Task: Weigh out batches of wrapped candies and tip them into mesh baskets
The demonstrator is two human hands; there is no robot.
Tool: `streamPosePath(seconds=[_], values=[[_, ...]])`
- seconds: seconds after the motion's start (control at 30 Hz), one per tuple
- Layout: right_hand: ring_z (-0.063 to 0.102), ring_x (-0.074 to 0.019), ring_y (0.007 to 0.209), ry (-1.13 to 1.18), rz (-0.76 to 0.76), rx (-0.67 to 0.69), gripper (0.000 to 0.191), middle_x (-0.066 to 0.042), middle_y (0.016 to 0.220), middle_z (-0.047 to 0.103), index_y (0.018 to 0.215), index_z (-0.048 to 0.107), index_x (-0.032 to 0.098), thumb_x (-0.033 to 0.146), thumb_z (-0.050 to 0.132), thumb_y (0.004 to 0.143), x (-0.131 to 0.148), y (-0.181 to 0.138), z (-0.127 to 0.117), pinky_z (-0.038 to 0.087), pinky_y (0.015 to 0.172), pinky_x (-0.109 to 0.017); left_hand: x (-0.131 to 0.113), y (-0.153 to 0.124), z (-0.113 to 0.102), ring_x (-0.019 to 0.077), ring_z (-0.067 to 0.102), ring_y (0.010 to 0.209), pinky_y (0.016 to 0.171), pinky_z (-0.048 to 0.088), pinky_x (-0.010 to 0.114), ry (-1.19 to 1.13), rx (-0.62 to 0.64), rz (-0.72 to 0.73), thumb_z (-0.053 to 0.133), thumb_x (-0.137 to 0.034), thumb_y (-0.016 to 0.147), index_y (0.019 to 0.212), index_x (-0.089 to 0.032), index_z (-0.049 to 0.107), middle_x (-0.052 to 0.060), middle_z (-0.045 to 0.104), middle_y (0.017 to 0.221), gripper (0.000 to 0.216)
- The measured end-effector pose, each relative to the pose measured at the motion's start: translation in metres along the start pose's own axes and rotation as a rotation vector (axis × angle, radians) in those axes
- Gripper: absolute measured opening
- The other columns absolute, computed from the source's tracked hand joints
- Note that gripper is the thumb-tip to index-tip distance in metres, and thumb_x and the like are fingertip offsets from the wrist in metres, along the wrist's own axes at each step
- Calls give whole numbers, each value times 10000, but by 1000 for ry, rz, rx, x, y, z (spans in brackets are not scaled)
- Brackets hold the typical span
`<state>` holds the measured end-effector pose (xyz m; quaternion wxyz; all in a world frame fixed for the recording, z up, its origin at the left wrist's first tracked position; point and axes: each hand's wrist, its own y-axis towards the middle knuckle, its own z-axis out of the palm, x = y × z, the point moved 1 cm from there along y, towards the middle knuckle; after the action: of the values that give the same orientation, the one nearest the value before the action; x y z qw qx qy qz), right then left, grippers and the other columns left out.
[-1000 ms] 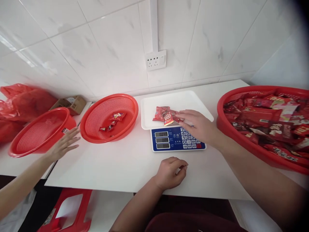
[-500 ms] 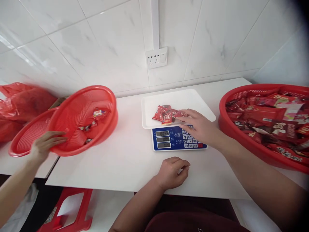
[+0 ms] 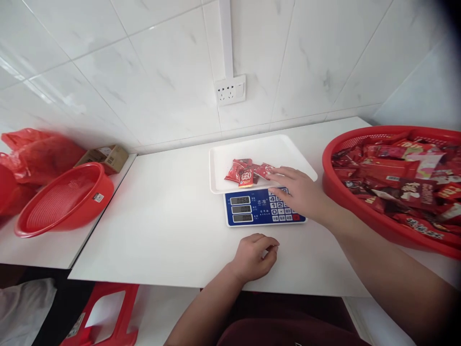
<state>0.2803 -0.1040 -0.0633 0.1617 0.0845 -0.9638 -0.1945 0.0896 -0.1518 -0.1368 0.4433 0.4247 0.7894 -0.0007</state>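
Several small red snack packets [image 3: 246,177] lie in a loose pile on the white tray [image 3: 226,153] of a blue digital scale [image 3: 265,209]. My right hand [image 3: 298,192] reaches over the tray's front edge, partly covering the keypad. Its fingers are stretched out, thumb apart, with the fingertips at the rightmost packet; it is not gripped. On the table in front of the scale rests my left hand [image 3: 255,258]. Its fingers are curled in toward the thumb, and nothing shows in them.
At the right, a large red basket [image 3: 328,185] is filled with snack packets. Leftward stand a red basket [image 3: 106,192], a cardboard box [image 3: 115,159] and red plastic bags [image 3: 46,149]. Below the table is a red stool [image 3: 124,307]. The wall carries a socket [image 3: 230,90].
The other person's hand and the tilted basket it held, with several packets inside, have left the view. My right fingers have lifted slightly off the rightmost packet. The scale's top readout differs.
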Motion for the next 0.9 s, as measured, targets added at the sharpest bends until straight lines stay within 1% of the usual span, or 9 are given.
streamPosePath(seconds=[0.07, 0.13, 0.2, 0.27, 0.37, 0.47, 0.53, 0.63, 0.9], values=[[452, -254, 1175, 64, 8, -14, 374, -73, 1247, 526, 1171, 570, 213, 368, 399, 877, 3, -7, -7, 400, 963, -447, 1, 0, 0, 132, 596, 645, 630, 507, 239, -4, -2, -16, 454, -182, 806, 876, -187, 612, 33, 650, 729, 173], [480, -231, 1146, 122, 20, -57, 356, -77, 1223, 538, 1142, 579, 202, 363, 390, 887, 7, -20, -11, 416, 958, -409, 1, 0, 0, 132, 595, 645, 630, 505, 236, -6, -1, -16, 458, -176, 804, 880, -181, 615, 34, 649, 729, 175], [527, -216, 1084, 164, 46, -108, 320, -80, 1159, 578, 1076, 605, 190, 347, 396, 891, 10, -40, -11, 436, 937, -380, 0, 0, -1, 132, 592, 645, 632, 502, 234, -8, 2, -8, 460, -168, 803, 884, -171, 618, 37, 648, 729, 177], [568, -205, 1008, 209, 71, -120, 286, -76, 1066, 622, 1013, 621, 191, 337, 408, 889, 12, -66, -4, 458, 904, -362, -1, 1, -1, 132, 590, 644, 633, 500, 234, -6, 10, -4, 461, -163, 803, 887, -164, 620, 38, 648, 727, 179], [603, -188, 923, 304, 120, -8, 270, -58, 984, 648, 995, 620, 219, 351, 410, 889, 13, -107, 12, 496, 830, -331, -1, 2, -1, 134, 590, 648, 635, 499, 237, 15, 26, -8, 464, -163, 803, 892, -170, 622, 34, 651, 731, 181], [617, -178, 892, 367, 207, 124, 282, -44, 986, 649, 1019, 617, 240, 367, 402, 888, 12, -141, 28, 520, 769, -307, -1, 2, 0, 137, 595, 661, 639, 501, 240, 43, 31, -23, 470, -166, 802, 893, -180, 624, 32, 657, 747, 180], [621, -185, 881, 385, 239, 139, 287, -41, 969, 654, 990, 634, 247, 381, 405, 880, 11, -154, 35, 524, 761, -315, -1, 2, 2, 139, 598, 667, 639, 504, 242, 60, 32, -43, 472, -170, 803, 893, -185, 625, 30, 660, 754, 178], [624, -198, 871, 413, 272, 108, 294, -42, 941, 660, 932, 648, 247, 397, 404, 870, 9, -156, 38, 523, 759, -327, -1, 2, 3, 142, 601, 670, 635, 508, 246, 79, 32, -60, 473, -169, 802, 894, -183, 626, 31, 663, 762, 180], [630, -207, 825, 417, 410, 61, 288, -36, 909, 676, 898, 633, 240, 423, 418, 843, 9, -140, 37, 516, 741, -333, -3, -1, 1, 142, 604, 682, 653, 517, 253, 56, 45, -31, 463, -179, 815, 897, -196, 624, 29, 661, 766, 182]])
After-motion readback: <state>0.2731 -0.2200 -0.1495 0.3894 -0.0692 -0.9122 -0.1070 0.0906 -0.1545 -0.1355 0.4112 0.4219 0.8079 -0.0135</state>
